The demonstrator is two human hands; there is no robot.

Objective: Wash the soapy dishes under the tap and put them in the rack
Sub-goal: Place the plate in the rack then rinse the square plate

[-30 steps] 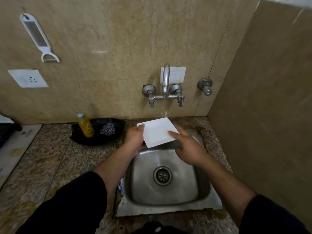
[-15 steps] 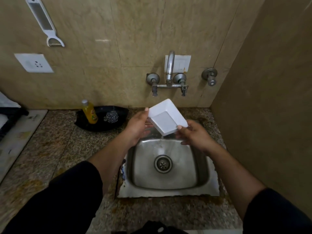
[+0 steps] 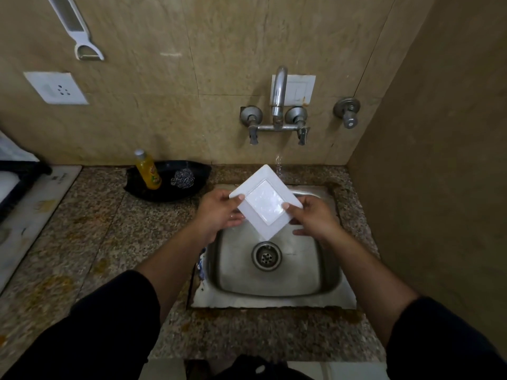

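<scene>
Both hands on one white square ceramic plate (image 3: 265, 201), held over the back half of the stainless steel sink (image 3: 274, 294), face up toward the person, turned corner-on like a diamond. Left hand (image 3: 219, 212) closed on the plate's left corner, thumb on top of the rim, fingers under. Right hand (image 3: 312, 218) closed on the right edge, thumb on the rim near the recessed centre, fingers curled beneath. Plate's centre looks wet or foamy, can't tell which.

Thin stream of water runs from the chrome wall tap (image 3: 278, 105) and lands at the plate's far corner, just at its edge. Basin below is bare down to the round drain strainer (image 3: 266, 255).

On the speckled granite worktop (image 3: 96, 242), left of the sink: black shallow tray (image 3: 192, 185) carrying a yellow liquid soap bottle (image 3: 148, 171) standing upright and a steel wool scrubber (image 3: 182, 178) beside it, apart from each other. White peeler (image 3: 79, 34) hangs on the tiled wall, white wall socket (image 3: 56, 87) below it. Black sleeves on both arms.
</scene>
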